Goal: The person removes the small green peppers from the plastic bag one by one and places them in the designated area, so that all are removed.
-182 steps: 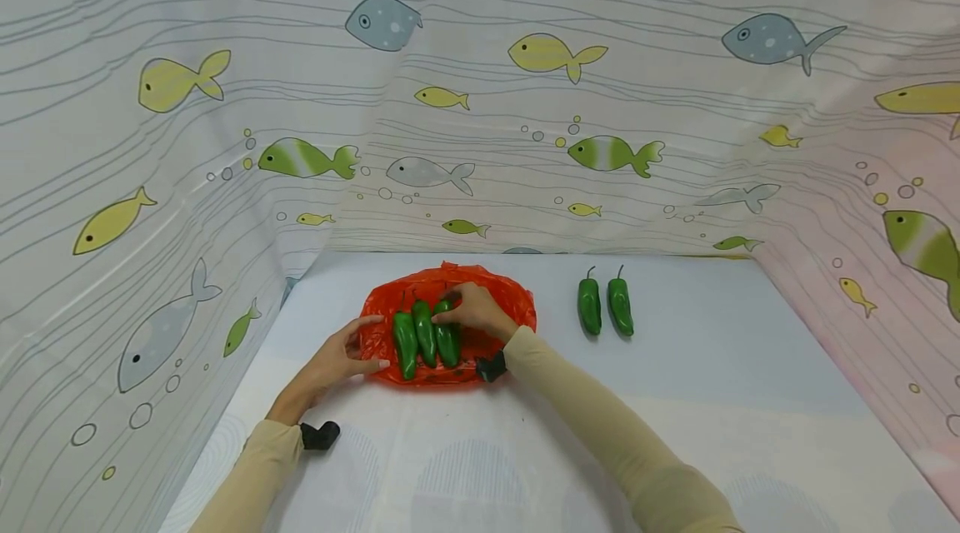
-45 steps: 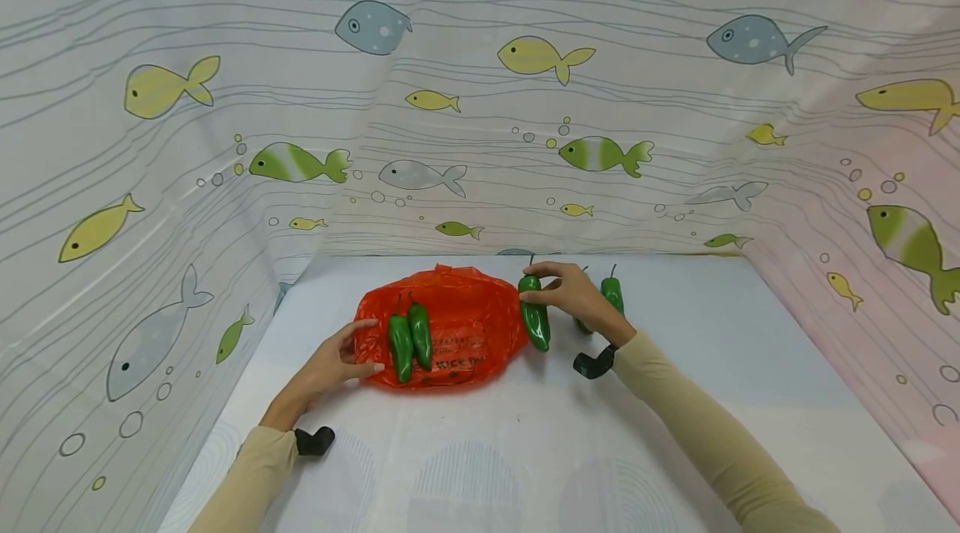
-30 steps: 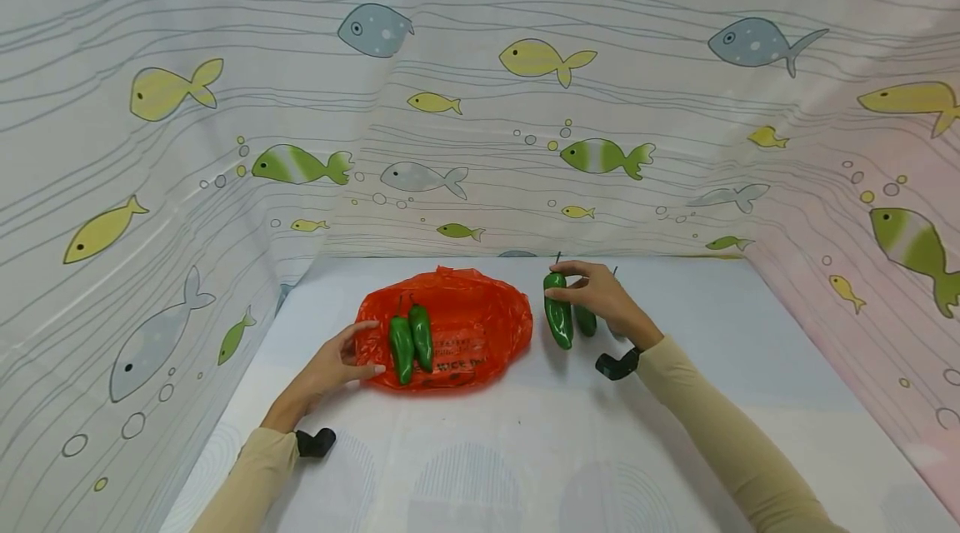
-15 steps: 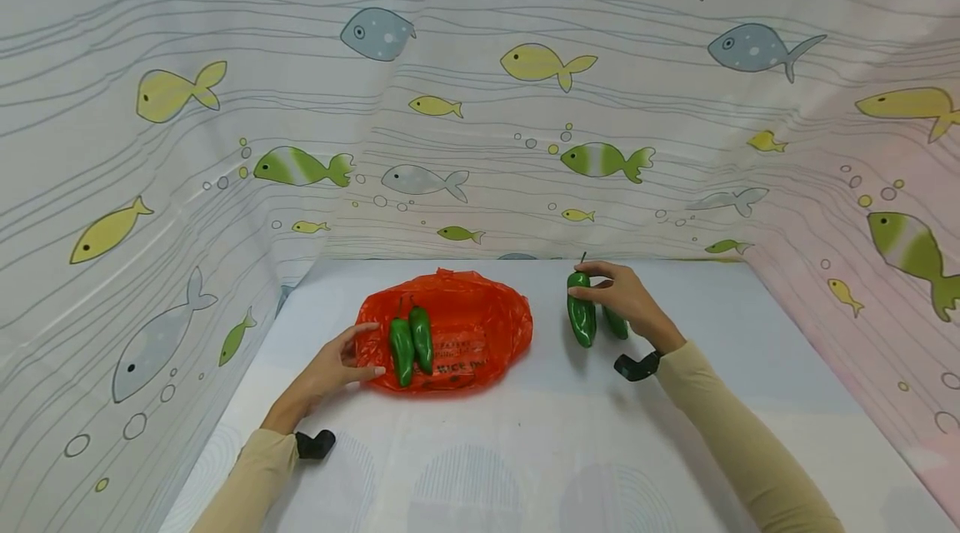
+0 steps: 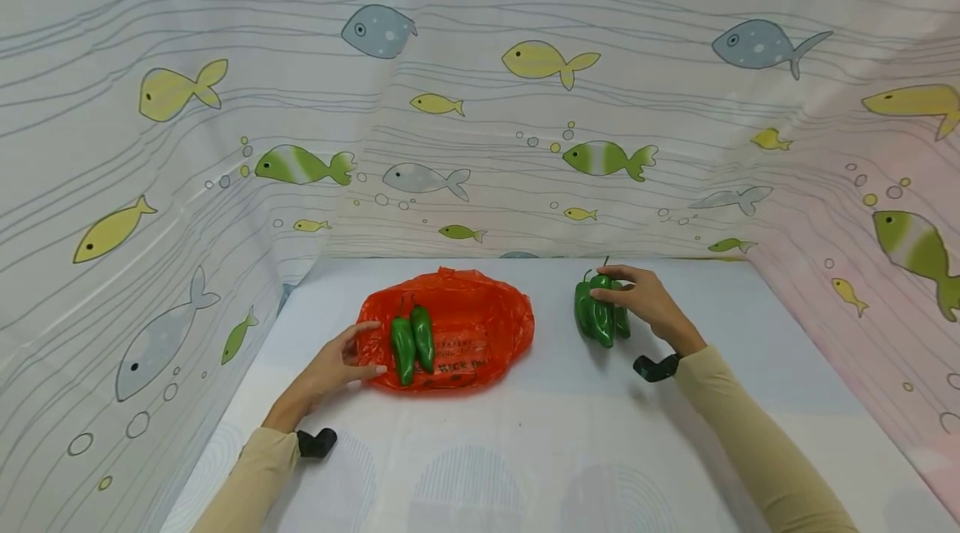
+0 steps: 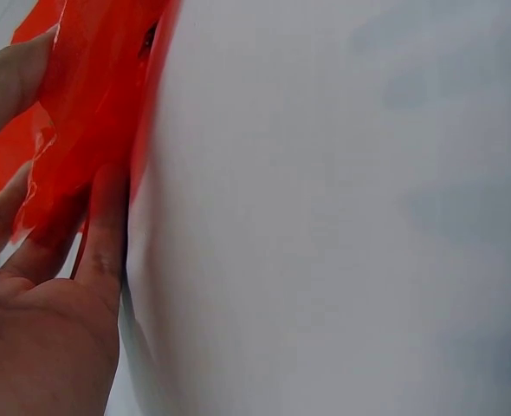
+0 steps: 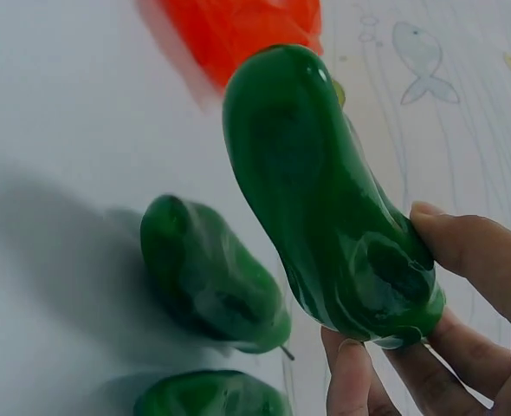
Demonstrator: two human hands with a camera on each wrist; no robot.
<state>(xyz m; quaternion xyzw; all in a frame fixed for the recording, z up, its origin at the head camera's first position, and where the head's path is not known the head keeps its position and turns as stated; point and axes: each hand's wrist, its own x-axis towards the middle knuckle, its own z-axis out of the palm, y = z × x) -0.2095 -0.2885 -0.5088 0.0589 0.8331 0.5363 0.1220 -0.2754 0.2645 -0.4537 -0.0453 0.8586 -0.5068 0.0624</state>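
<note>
Between my right thumb and fingers is a glossy green chili pepper, gripped near its stem end, tip pointing toward me. My right hand holds it above two more green chili peppers lying on the table at the right; in the head view it overlaps them. At the left, a red plastic bag lies spread like a shallow bowl, with two green chili peppers side by side in its left half. My left hand holds the bag's left edge, some fingers showing through the red plastic.
The white table has faint printed arches toward the front. A fish-patterned sheet hangs behind and along both sides. A black wrist camera sits on the left wrist, another black wrist camera on the right.
My right hand has taken one of three chili peppers from the red bag and carried it right, over the two on the table. My left hand has stayed at the bag's edge.
</note>
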